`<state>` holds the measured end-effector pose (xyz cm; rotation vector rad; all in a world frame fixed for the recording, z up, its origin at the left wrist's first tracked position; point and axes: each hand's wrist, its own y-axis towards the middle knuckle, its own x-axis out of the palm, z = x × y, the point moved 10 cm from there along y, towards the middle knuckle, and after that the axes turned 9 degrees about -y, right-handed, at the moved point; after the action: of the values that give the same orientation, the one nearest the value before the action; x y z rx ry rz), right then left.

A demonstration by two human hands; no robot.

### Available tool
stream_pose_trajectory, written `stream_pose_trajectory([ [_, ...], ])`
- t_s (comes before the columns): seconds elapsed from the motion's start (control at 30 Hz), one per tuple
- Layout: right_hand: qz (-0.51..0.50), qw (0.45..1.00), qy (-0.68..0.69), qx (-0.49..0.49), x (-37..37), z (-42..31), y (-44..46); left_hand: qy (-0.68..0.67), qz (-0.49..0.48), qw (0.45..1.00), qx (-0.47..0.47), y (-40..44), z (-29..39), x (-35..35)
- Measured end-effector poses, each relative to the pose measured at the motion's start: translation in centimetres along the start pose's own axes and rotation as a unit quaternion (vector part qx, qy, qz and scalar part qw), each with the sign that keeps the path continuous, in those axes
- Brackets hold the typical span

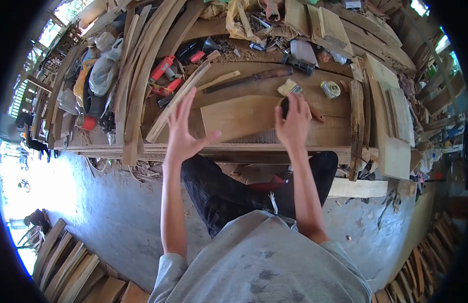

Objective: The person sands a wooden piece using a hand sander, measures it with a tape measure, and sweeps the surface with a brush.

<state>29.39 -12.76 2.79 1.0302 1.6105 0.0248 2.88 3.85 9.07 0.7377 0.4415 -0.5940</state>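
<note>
A flat, pale wooden board (241,117) lies on the workbench between my two hands. My left hand (179,134) is over the board's left end, thumb and fingers spread wide, holding nothing. At the board's right end, my right hand (296,123) curves its thumb and fingers around a dark rounded object (284,107), whose kind I cannot make out. Just beyond those fingers shows a paintbrush (289,87) with pale bristles. A reddish-brown handle (317,115) sticks out to the right of the hand. Behind the board rests a long dark-bladed tool with a wooden handle (274,73).
A tape measure (330,89) sits at the right. Red-bodied tools (163,68) and a narrow wooden strip (176,103) are on the left. Long planks (148,65) and plastic bags (104,76) crowd the left side. An upright rough piece of wood (356,131) stands at the right.
</note>
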Motion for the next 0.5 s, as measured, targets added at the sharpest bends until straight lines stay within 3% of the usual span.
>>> stream_pose_trajectory([
  [0.1, -0.088, 0.989, 0.085, -0.082, 2.5, -8.2, -0.1, 0.095, -0.077, 0.990, -0.067, -2.2, -6.1, 4.3],
  [0.17, -0.063, 0.972, 0.149, -0.169, 2.8, -13.4, -2.3, 0.026, -0.171, 0.978, -0.114, -3.1, -8.9, 6.7],
  [0.23, -0.062, 0.966, 0.163, -0.191, 2.6, -14.7, -3.5, 0.042, -0.178, 0.978, -0.099, -3.0, -7.6, 6.3],
  [0.3, -0.057, 0.964, 0.168, -0.196, 2.0, -13.7, -3.1, 0.052, -0.189, 0.976, -0.094, -3.8, -6.6, 6.3],
  [0.37, -0.086, 0.978, 0.143, -0.126, 1.1, -9.0, -2.1, 0.053, -0.178, 0.979, -0.083, -4.1, -7.0, 6.2],
  [0.5, 0.013, 0.999, 0.028, -0.035, -2.7, 1.8, 1.1, 0.044, -0.159, 0.983, -0.081, -3.2, -7.5, 5.6],
])
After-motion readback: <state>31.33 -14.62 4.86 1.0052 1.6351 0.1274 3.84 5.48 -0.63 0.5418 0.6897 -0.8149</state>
